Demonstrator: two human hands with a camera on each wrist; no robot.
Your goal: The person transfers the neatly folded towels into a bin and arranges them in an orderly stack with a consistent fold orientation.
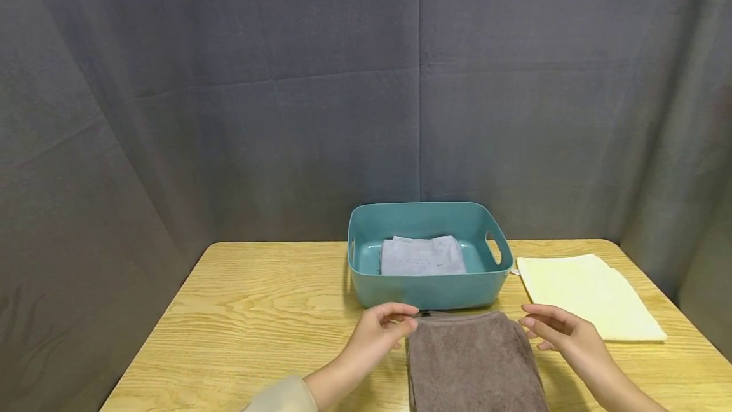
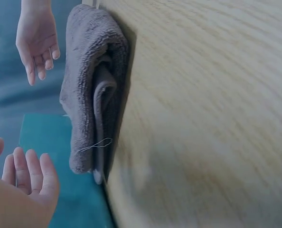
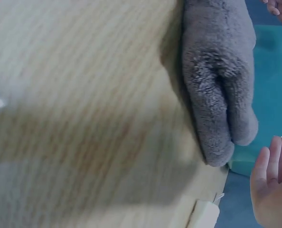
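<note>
A folded brown towel [image 1: 471,361] lies on the table at the front edge of the head view. Both wrist views show its thick folded layers from the side, and a thin loop of thread hangs from it in the left wrist view. My left hand [image 1: 377,330] hovers beside the towel's far left corner, fingers loosely bent and holding nothing. Off the towel's right side is my right hand [image 1: 563,334], likewise unfilled. In the right wrist view, the right hand's fingers [image 3: 275,159] look nearly straight and apart from the towel [image 3: 217,80].
A teal plastic bin [image 1: 429,291] with handle holes stands just behind the towel. Inside it lies a folded light grey cloth [image 1: 423,258]. To the right, a pale yellow cloth [image 1: 589,297] is on the wooden table [image 1: 257,316]. Grey curtains [image 1: 286,113] hang behind the table.
</note>
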